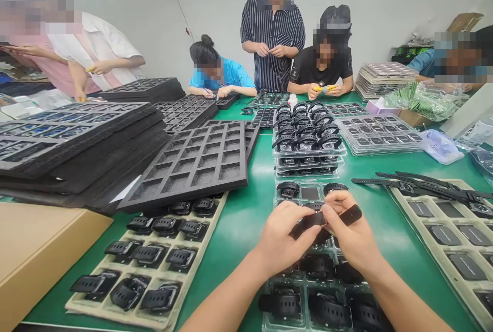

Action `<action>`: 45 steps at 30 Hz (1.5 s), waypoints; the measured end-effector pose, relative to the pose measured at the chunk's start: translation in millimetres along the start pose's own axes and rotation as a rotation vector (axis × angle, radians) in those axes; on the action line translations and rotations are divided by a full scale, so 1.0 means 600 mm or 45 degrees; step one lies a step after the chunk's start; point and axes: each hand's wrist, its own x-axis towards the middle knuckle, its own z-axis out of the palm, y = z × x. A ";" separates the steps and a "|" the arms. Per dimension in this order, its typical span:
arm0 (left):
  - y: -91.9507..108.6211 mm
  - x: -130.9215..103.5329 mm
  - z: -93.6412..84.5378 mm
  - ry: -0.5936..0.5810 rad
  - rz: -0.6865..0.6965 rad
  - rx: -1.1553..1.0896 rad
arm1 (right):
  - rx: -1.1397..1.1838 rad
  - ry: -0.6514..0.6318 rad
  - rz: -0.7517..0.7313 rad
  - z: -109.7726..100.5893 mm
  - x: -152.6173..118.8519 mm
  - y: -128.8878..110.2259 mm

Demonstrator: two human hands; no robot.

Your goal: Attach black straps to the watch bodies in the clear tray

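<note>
Both of my hands are closed on one black watch strap (349, 216), above a clear plastic tray (304, 287). My left hand (283, 227) pinches the strap between thumb and fingers. My right hand (348, 229) grips it near the buckle, and a free strap end sticks out to the right. My fingers hide part of the strap and whatever it joins to. Below, black watches with looped straps, such as this watch (329, 309), sit in the tray's compartments. At the tray's far end, a square dark piece (310, 193) lies in a compartment.
A beige tray (177, 301) of looped watches lies left; another beige tray (427, 216) with square pieces and loose straps (419, 186) lies right. Black foam trays (192, 160) and a cardboard box (46, 245) stand left. Stacked clear trays (308, 152) rise ahead. Several co-workers (273, 39) surround the table.
</note>
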 end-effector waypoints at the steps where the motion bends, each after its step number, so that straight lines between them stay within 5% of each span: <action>1: 0.000 0.001 -0.001 -0.004 -0.009 0.003 | 0.023 0.030 0.002 0.000 0.001 -0.001; 8: 0.004 -0.007 0.002 -0.042 -0.166 -0.159 | -0.053 -0.049 -0.007 -0.008 0.003 -0.007; 13: -0.002 -0.012 0.009 0.005 -0.128 -0.161 | -0.391 -0.200 -0.236 -0.016 -0.003 -0.009; 16: -0.003 -0.010 0.009 0.041 -0.146 -0.171 | -0.504 -0.147 -0.293 -0.017 -0.001 -0.013; 21: -0.002 -0.008 0.006 0.059 -0.181 -0.174 | -0.309 -0.045 -0.134 -0.013 0.007 -0.010; 27: -0.007 -0.012 0.009 0.035 -0.272 -0.224 | -0.363 -0.160 -0.193 -0.007 -0.005 -0.003; 31: -0.009 -0.003 0.006 0.131 -0.536 -0.640 | -0.265 -0.242 -0.181 -0.018 -0.009 -0.013; 35: -0.002 0.005 0.003 0.135 -0.656 -1.036 | -0.194 -0.269 0.028 -0.021 -0.001 -0.020; 45: 0.003 -0.003 0.021 0.119 -0.604 -1.123 | 0.292 -0.303 0.237 -0.002 0.004 -0.013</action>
